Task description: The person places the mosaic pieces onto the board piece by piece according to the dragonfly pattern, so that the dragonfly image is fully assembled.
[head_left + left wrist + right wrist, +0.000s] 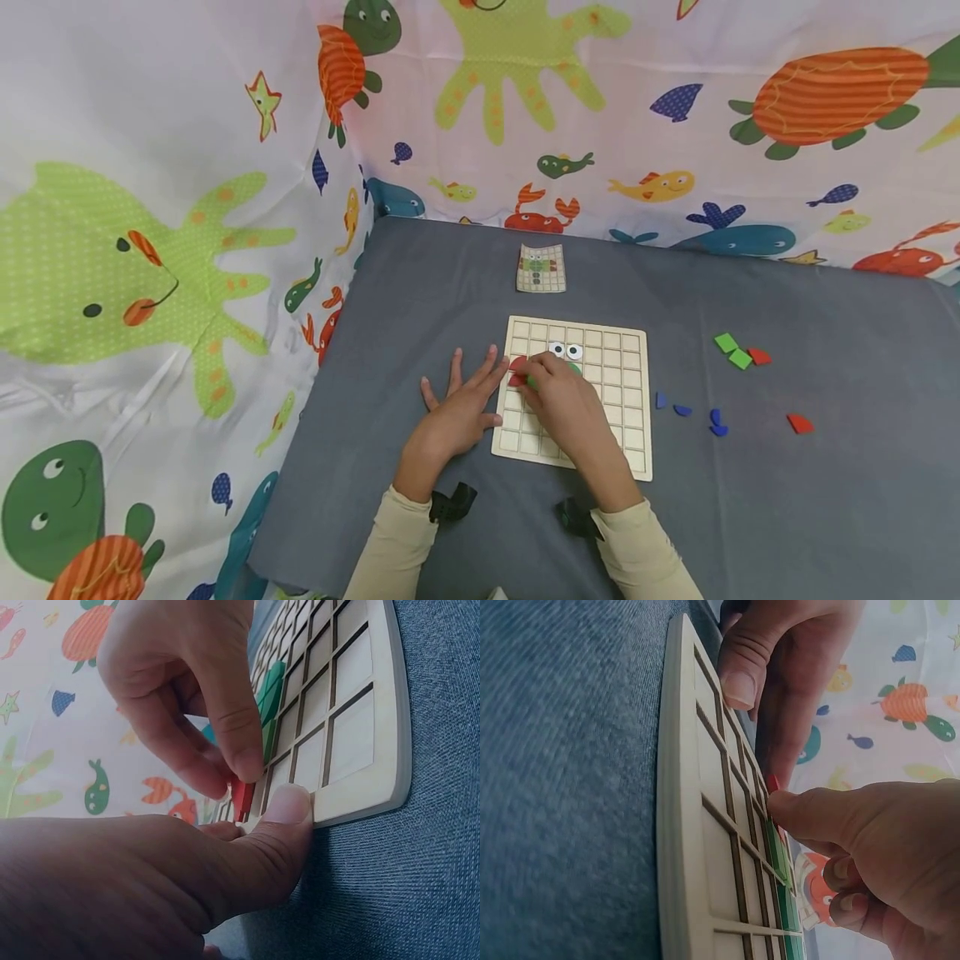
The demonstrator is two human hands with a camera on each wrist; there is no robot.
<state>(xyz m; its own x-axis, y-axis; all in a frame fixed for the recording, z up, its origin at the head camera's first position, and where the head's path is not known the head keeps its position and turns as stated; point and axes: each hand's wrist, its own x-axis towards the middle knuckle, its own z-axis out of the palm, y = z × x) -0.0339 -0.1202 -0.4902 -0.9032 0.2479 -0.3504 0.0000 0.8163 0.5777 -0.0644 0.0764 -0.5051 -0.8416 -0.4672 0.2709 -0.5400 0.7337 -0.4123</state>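
Note:
A wooden grid board [633, 417] lies on the grey cloth. My left hand [453, 419] rests at its left edge with fingers spread and straight, the thumb on the rim. Over the board's left part, my right hand [564, 407] pinches a small red piece [241, 799] between thumb and finger. Another red piece [518, 363] shows by the left fingertips. Green pieces [271, 694] sit in the grid, partly hidden by the right hand. Two round eye pieces [574, 352] lie in the upper cells.
A pattern card [540, 282] lies behind the board. To the right are loose green squares [740, 358], a red piece [759, 357], another red piece [800, 424] and several blue pieces [682, 410]. A sea-animal printed curtain [480, 167] borders the table [825, 517].

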